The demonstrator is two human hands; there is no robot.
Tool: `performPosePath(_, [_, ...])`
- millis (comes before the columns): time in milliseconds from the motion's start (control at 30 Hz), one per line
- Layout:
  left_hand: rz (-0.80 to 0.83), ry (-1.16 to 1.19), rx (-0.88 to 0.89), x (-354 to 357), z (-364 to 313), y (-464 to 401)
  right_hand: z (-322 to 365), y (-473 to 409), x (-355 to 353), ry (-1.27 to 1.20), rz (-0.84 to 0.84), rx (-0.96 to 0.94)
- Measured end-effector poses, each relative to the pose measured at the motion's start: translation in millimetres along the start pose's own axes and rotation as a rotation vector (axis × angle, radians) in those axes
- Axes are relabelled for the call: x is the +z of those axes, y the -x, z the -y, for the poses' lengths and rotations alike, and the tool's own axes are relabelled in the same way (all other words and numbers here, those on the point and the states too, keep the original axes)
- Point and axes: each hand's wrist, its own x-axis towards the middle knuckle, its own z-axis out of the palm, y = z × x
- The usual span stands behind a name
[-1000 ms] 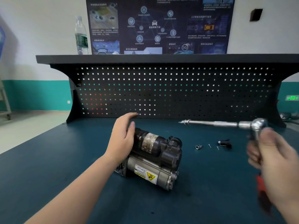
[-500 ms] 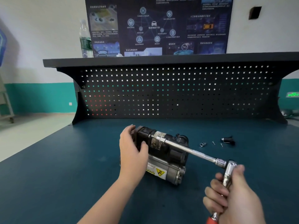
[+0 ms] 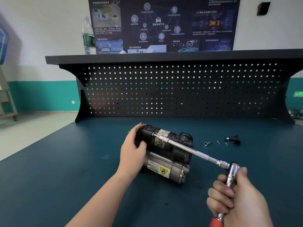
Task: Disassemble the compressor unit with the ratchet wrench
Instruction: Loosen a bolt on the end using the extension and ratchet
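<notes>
The compressor unit (image 3: 165, 158), black on top with a silver cylinder and a yellow warning label below, lies on the blue-green bench top. My left hand (image 3: 132, 151) grips its left end, thumb on the near side. My right hand (image 3: 236, 199) grips the ratchet wrench (image 3: 231, 176) by its chrome shaft above the red handle. A long chrome extension bar (image 3: 193, 151) runs from the ratchet head up and left across the compressor, its tip against the black upper part near my left hand.
To the right of the compressor lie a small metal socket (image 3: 207, 143), two tiny screws (image 3: 218, 142) and a black fitting (image 3: 233, 139). A black pegboard (image 3: 180, 89) with a shelf stands behind; a water bottle (image 3: 88, 36) is on the shelf.
My right hand swung the wrench from up at the right down to the compressor, and the bar tip now sits against its upper left part. My left hand closed round the compressor's end.
</notes>
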Motion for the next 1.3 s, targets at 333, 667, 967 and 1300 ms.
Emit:
performPosePath(333, [0.02,-0.041,-0.044,-6,-6,0,-2,10,7,0.008,-0.046,0.021])
performPosePath(667, [0.09,-0.267,0.087,-14,-16,-3,-3,18,5,-0.077,-0.005,0.136])
performPosePath(967, [0.65,-0.656,0.694,17,-74,-12,27,5,0,0.196,0.044,0.055])
performPosePath(1300, [0.717,-0.72,0.669,72,-118,1,34,-7,-8,0.564,0.377,-0.409])
